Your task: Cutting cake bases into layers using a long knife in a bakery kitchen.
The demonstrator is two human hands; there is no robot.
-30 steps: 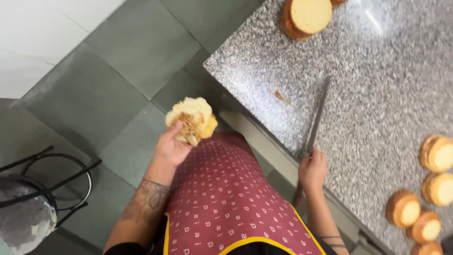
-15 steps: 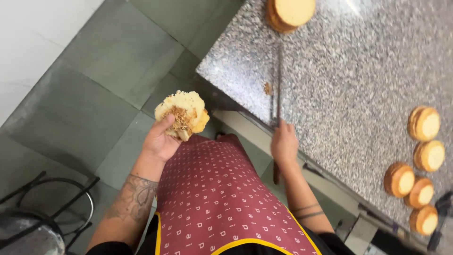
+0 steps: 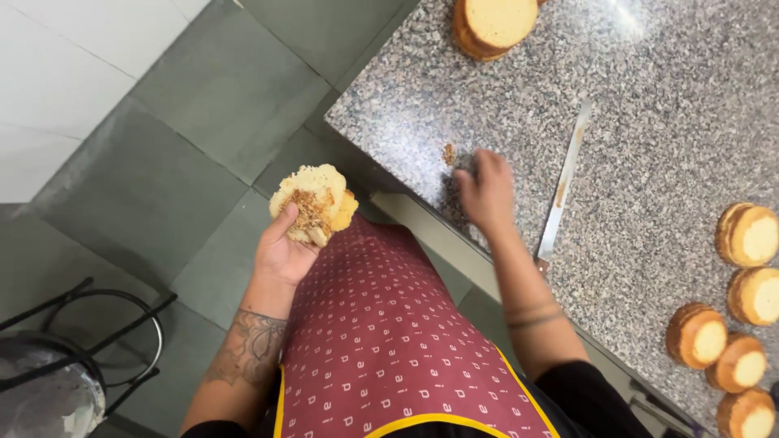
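- My left hand (image 3: pixel 282 253) is held out over the grey tiled floor (image 3: pixel 187 154), off the counter's edge, fingers curled up around a pale yellow clump of sponge-cake trimmings (image 3: pixel 315 203) with brown crust bits showing on top; the thumb presses the clump's near side.
- My right hand (image 3: pixel 487 191) lies on the speckled grey granite counter (image 3: pixel 649 122), palm down, fingers loosely spread and holding nothing. It is blurred, so I cannot tell how flat it lies.
- A small brown crumb pile (image 3: pixel 448 153) sits just beyond and left of those fingertips, near the counter's corner; my right hand is far the nearer one to it.
- The long steel knife (image 3: pixel 565 180) lies just right of my right hand, not touching, its long axis running away from me, handle end towards the counter's edge.
- Round golden sponge cakes (image 3: pixel 714 337) are grouped well to the right (one more cake (image 3: pixel 493 24) stands at the far side).
- No bowl or tray shows; a black metal stand (image 3: pixel 105 341) stands on the floor at lower left, its contents unclear.
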